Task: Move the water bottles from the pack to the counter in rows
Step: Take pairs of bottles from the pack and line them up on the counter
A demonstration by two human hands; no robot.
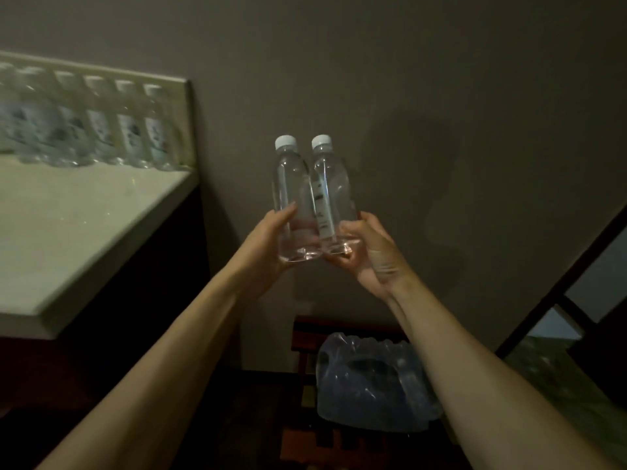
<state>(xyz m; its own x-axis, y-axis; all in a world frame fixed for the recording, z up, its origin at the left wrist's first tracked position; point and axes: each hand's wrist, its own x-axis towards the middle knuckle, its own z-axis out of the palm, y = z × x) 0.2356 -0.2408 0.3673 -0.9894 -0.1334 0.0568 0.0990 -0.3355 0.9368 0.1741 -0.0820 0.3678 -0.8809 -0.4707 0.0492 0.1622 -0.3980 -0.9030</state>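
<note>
Each hand — left hand (268, 245), right hand (369, 256) — grips one bottle (291, 195); set both upright beside the desk (84, 232) row (101, 130).

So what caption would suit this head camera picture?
Two hands, left and right, lift two water bottles from the pack toward the counter row.

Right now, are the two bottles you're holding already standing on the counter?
No. The left hand and right hand hold the two bottles upright in the air, right of the counter and its row of bottles.
</note>
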